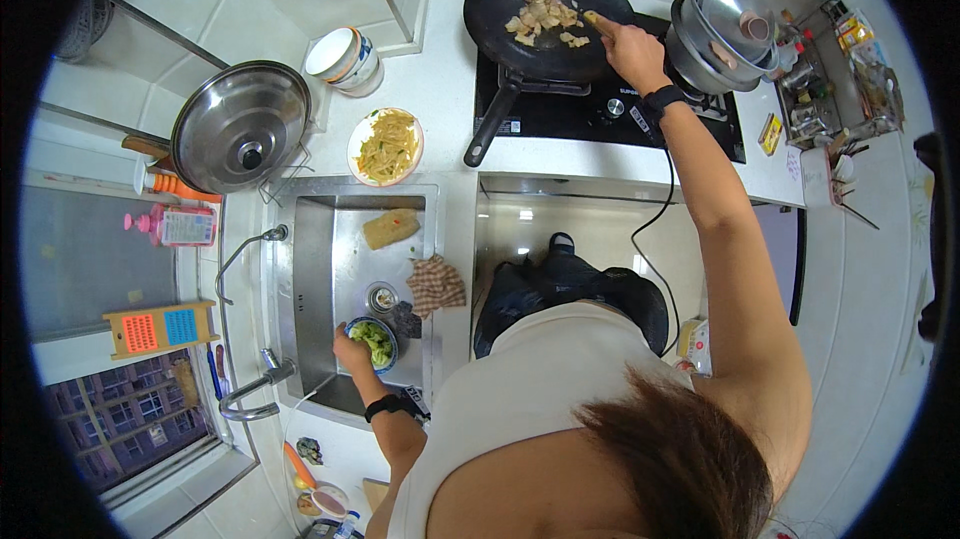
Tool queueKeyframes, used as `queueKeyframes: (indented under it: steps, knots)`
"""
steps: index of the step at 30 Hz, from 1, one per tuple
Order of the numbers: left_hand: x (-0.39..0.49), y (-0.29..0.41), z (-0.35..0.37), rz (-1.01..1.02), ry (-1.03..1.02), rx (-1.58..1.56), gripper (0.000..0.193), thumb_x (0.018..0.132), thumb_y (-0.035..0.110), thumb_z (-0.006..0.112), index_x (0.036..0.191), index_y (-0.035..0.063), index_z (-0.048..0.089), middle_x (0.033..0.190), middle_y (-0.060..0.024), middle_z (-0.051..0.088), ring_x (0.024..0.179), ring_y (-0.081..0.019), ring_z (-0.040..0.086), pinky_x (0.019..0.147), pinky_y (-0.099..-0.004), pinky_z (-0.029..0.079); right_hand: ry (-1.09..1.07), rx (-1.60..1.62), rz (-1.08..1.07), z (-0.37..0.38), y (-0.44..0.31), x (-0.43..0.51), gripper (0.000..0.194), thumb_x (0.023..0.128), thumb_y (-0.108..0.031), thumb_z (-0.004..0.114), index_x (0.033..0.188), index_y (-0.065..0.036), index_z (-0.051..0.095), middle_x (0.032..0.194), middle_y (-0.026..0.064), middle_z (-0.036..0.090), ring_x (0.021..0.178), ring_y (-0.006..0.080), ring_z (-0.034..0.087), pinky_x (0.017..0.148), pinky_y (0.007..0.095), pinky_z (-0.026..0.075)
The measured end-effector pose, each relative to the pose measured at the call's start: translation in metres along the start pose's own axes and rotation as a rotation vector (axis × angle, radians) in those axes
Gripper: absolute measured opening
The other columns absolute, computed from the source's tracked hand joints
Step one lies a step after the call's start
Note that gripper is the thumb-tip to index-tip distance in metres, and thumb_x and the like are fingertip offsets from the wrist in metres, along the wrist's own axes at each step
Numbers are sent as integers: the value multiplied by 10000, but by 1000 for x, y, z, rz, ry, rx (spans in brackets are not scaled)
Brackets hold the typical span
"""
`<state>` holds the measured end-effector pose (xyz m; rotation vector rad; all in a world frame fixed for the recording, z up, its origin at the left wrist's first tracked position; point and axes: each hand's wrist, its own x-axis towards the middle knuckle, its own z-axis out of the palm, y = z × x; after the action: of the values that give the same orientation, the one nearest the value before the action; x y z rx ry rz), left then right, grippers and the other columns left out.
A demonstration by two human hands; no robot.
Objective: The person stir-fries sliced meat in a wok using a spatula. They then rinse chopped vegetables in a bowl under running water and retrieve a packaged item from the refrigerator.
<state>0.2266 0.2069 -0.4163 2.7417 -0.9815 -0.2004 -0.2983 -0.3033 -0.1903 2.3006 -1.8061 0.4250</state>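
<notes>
My right hand grips the wooden handle of a utensil over a black wok, whose working end is hard to make out. Pale cooked pieces of food lie in the wok, which sits on a black gas hob. Over the sink, my left hand holds the rim of a blue-patterned bowl of chopped green vegetable. A loofah-like sponge and a checked cloth lie at the sink, near the drain. Beyond its far edge stands a plate of shredded food.
Stacked metal pots with lids stand right of the wok. The wok's long handle juts over the counter edge. Stacked bowls, a large metal lid and a pink pump bottle are at the left. A faucet reaches beside the sink.
</notes>
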Motion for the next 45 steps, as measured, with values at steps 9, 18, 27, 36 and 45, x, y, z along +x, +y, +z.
queueKeyframes:
  steps: [9, 18, 27, 36, 45]
  knots:
    - [-13, -33, -1, -113, 9, 52, 372, 704, 79, 776, 1071, 75, 717, 939, -232, 694, 890, -386, 668, 798, -475, 530, -262, 44, -33, -113, 88, -25, 318, 906, -189, 635, 1210, -123, 702, 1052, 152, 728, 926, 306, 709, 815, 383, 542]
    - [-14, -47, 2, -89, -39, 69, 421, 759, 178, 795, 1150, 54, 698, 1009, -235, 698, 924, -388, 673, 818, -468, 531, -344, 340, 121, -54, 77, -16, 322, 846, -248, 690, 1139, -125, 743, 1042, 159, 733, 937, 324, 700, 875, 391, 531]
    - [-29, -59, -13, -257, -161, 93, 432, 745, 135, 783, 1161, 62, 690, 1132, -225, 676, 998, -386, 661, 843, -464, 521, -131, 181, 157, 8, 10, -20, 364, 883, -247, 646, 1244, -282, 683, 1048, 126, 725, 956, 325, 698, 827, 438, 564]
    - [-53, -93, 2, -154, 56, 120, 352, 812, 91, 654, 1158, 103, 718, 971, -216, 716, 905, -402, 686, 771, -515, 536, -186, -80, -97, -138, 99, -36, 307, 874, -166, 676, 1170, -219, 738, 947, 157, 737, 842, 305, 719, 724, 422, 572]
    - [-34, -34, -25, -412, -140, 274, 449, 755, 298, 779, 1195, 275, 694, 1124, -85, 710, 965, -282, 698, 1003, -626, 356, -187, 165, 239, -33, 47, -27, 328, 900, -315, 641, 1202, -208, 713, 1083, 137, 721, 997, 344, 686, 873, 443, 548]
